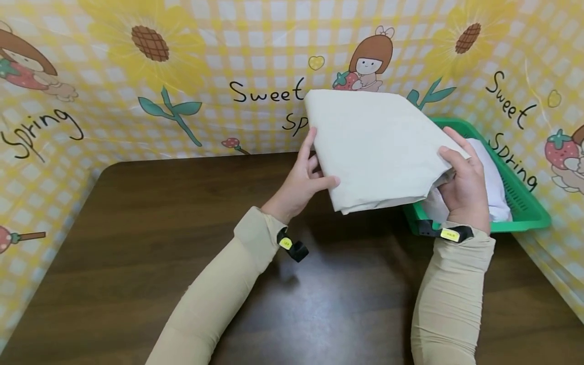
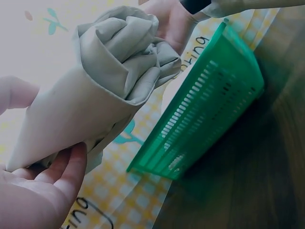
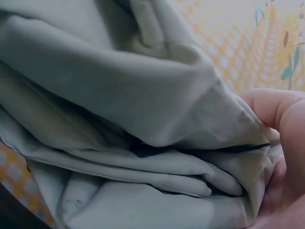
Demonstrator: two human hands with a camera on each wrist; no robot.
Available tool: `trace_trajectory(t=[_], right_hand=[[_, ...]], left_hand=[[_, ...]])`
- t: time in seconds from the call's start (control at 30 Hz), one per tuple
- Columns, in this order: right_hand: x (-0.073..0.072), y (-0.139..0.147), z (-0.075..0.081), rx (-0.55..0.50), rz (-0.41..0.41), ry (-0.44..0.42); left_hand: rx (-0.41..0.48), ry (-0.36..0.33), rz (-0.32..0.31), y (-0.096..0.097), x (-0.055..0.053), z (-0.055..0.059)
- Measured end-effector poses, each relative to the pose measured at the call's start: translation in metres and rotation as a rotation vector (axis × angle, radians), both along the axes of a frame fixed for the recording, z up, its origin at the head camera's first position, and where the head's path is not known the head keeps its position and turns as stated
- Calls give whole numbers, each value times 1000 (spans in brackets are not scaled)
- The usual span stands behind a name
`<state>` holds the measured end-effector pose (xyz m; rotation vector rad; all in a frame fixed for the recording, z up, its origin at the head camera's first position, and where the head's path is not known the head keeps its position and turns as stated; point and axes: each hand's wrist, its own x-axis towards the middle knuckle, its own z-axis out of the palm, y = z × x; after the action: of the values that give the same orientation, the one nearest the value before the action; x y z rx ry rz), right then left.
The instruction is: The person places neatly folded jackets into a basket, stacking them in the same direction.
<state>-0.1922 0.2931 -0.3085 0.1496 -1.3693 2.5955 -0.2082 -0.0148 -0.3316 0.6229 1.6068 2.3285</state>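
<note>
A folded off-white cloth (image 1: 374, 147), a thick bundle with a smooth upper face, is held up above the table. My left hand (image 1: 298, 187) grips its left edge, thumb on the upper face and other fingers at the side and beneath. At the right corner my right hand (image 1: 467, 187) pinches it, the thumb on top. Through the left wrist view, the end of the folded cloth (image 2: 57, 114) shows crumpled layers tucked inside an outer wrap. Close up in the right wrist view, loose folds of the cloth (image 3: 128, 95) lie beside the right fingers (image 3: 290, 124).
Behind the right hand, a green slotted plastic basket (image 1: 534, 215) stands on the dark wooden table (image 1: 182, 213) with white fabric (image 1: 495, 185) inside. A yellow checked curtain (image 1: 255, 45) with printed flowers and lettering borders the table at back and sides.
</note>
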Motion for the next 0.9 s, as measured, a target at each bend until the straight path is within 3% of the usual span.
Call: trace_trajectory(t=[0.37,0.6,0.73,0.9], right_hand=[[6,17,0,-109,-235,-25],[8,34,6,-30,-293,-62],[9,47,11,55,-342,-109],[10,63,16,83,-410,-159]], left_hand=[[-26,-19,-41,39,-1,11],[-35,-22,-53,61,-7,11],[-29,-46,-63,74,-8,8],[-27,-62,-81,91,-6,8]])
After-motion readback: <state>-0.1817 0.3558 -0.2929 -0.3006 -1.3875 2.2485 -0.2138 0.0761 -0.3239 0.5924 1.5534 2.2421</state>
